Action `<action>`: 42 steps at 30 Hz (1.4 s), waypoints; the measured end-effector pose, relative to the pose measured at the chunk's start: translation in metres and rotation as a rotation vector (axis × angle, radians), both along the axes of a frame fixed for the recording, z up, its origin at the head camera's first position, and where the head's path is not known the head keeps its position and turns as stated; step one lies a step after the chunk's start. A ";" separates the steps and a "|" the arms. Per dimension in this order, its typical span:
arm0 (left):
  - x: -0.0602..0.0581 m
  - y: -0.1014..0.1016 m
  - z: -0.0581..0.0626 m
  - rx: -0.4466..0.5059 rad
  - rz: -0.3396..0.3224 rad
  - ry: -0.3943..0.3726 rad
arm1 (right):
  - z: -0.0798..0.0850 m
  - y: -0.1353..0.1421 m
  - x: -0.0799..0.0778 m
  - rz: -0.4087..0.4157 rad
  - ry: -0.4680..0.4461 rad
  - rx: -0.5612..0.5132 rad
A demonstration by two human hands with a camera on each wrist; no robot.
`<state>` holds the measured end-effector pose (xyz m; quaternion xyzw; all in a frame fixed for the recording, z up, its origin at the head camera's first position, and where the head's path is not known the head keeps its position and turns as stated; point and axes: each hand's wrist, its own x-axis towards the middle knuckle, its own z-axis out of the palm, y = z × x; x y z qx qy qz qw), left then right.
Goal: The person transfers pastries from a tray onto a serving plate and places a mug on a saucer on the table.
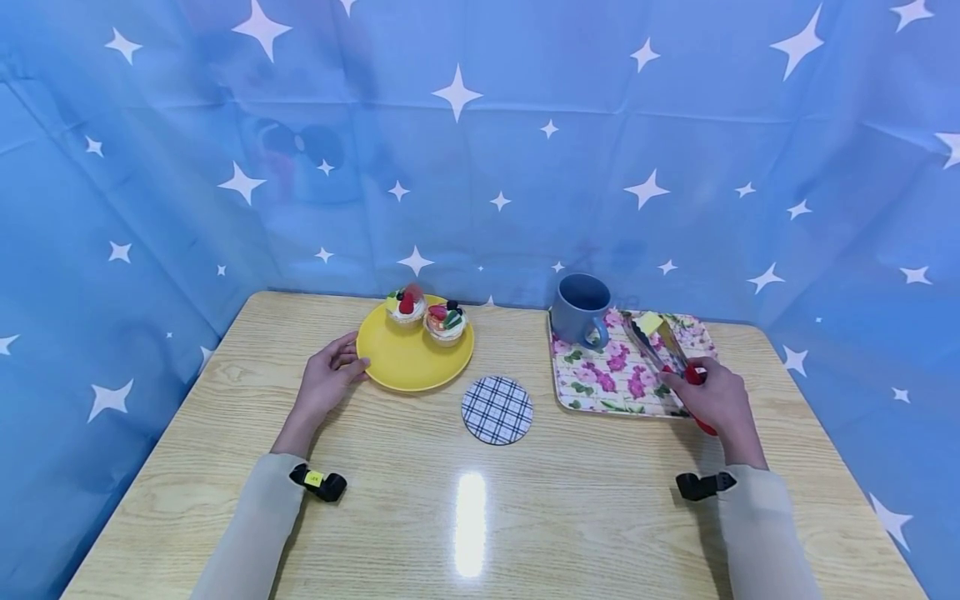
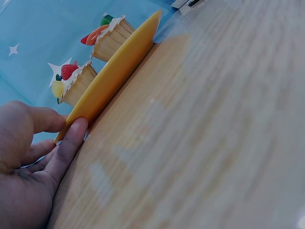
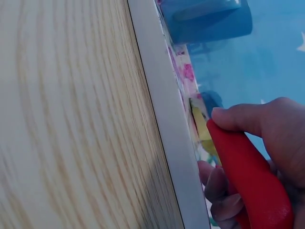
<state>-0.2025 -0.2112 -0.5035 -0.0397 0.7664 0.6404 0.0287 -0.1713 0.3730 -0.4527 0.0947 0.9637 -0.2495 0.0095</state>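
Note:
My left hand (image 1: 330, 375) pinches the left rim of a yellow plate (image 1: 397, 362), thumb on one face and fingers on the other in the left wrist view. Two cupcakes (image 1: 445, 323) topped with cream and fruit stand on the plate's far part. Over at the right, my right hand (image 1: 712, 396) grips red-handled tongs (image 3: 252, 176) above a floral tray (image 1: 600, 385). Between the tongs' far ends is a small pale yellow piece (image 1: 648, 322); whether they squeeze it I cannot tell.
A blue-grey mug (image 1: 576, 313) stands at the tray's back left corner, its handle towards the front. Between plate and tray, nearer the front, lies a round checked coaster (image 1: 497, 410). A blue star-patterned curtain (image 1: 480, 150) hangs behind the wooden table (image 1: 375, 517).

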 end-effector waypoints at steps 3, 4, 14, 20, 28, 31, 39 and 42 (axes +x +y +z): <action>-0.001 0.000 -0.001 0.000 0.001 0.000 | -0.001 0.000 0.001 -0.001 0.000 0.001; -0.001 0.000 -0.001 -0.004 0.003 -0.001 | -0.001 0.000 0.001 -0.001 0.002 0.001; -0.001 0.000 0.000 0.002 0.004 -0.006 | 0.003 -0.001 0.004 0.009 0.006 -0.010; -0.001 0.000 0.000 0.016 0.000 -0.009 | 0.008 -0.003 0.006 0.007 0.015 -0.011; -0.002 0.000 0.000 -0.022 0.006 0.001 | 0.011 -0.004 0.008 0.011 0.048 -0.013; -0.001 0.001 0.000 -0.031 0.004 0.011 | 0.012 -0.006 0.008 0.009 0.054 -0.004; -0.003 0.001 -0.002 -0.039 0.018 0.002 | 0.020 -0.011 0.011 -0.007 0.072 0.005; -0.004 0.001 -0.005 -0.039 0.024 0.006 | 0.023 -0.013 0.012 -0.006 0.083 0.005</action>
